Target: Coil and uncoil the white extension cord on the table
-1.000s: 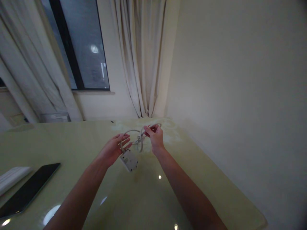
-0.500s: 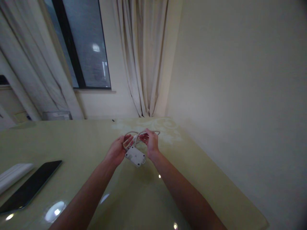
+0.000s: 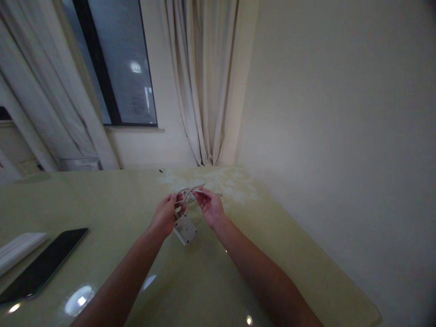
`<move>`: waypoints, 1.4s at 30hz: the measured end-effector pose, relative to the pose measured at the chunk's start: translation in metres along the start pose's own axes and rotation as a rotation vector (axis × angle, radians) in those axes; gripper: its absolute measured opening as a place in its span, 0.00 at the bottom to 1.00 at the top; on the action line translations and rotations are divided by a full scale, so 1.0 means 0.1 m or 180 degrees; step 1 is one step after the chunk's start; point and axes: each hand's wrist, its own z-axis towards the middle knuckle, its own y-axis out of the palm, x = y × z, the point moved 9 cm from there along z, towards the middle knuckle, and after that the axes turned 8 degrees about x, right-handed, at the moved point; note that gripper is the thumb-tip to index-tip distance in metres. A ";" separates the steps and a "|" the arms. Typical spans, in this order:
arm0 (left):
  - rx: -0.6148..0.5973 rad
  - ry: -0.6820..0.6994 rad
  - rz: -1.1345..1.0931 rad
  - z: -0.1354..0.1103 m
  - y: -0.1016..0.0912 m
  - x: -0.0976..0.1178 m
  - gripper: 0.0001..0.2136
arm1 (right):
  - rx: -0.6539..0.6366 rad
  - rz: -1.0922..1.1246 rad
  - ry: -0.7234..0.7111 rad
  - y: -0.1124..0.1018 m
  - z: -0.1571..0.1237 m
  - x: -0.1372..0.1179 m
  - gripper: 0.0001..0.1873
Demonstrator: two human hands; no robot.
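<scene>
A white power strip (image 3: 185, 230), a short block with dark screw spots on the face toward me, hangs tilted just below my left hand (image 3: 166, 213). Its pale cable (image 3: 188, 195) is looped in a loose bundle between both hands. The fingers of my left hand are closed around the left side of the loops. My right hand (image 3: 210, 206) pinches the cable on the right, with a thin end sticking out past the fingers. What kind of plug the cable ends in is hidden.
On the left of the pale green glossy table (image 3: 112, 204) lie a black flat tablet-like slab (image 3: 44, 263) and a long white object (image 3: 20, 250). A tiny dark item (image 3: 161, 171) rests near the far edge. A wall (image 3: 323, 136) borders the right side; curtains (image 3: 207, 81) hang behind.
The white block has swung down and left, now hanging under my left hand. The cable loops are gathered tighter, and my left hand has closed on them.
</scene>
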 end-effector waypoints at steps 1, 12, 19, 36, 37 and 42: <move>-0.0009 0.0016 0.0048 0.01 0.00 -0.01 0.13 | -0.0018 0.0038 -0.0003 0.00 0.00 0.00 0.09; -0.0411 -0.0175 0.0153 0.01 0.10 -0.22 0.07 | -0.0198 -0.0359 0.0105 -0.13 0.03 0.24 0.10; -0.0394 -0.0391 -0.0214 0.05 0.13 -0.29 0.07 | -0.0360 -0.0647 0.0024 -0.03 -0.02 0.22 0.08; -0.0105 0.0077 -0.0515 0.09 -0.02 0.12 0.03 | -0.1468 -0.3033 -0.1368 0.44 -0.53 0.29 0.15; -0.0135 0.0116 -0.0526 0.08 -0.02 0.16 0.02 | -0.1403 -0.3204 -0.1574 0.44 -0.55 0.24 0.14; -0.0128 0.0240 -0.0740 0.05 -0.03 0.29 0.04 | -0.1357 -0.3377 -0.1844 0.46 -0.58 0.18 0.17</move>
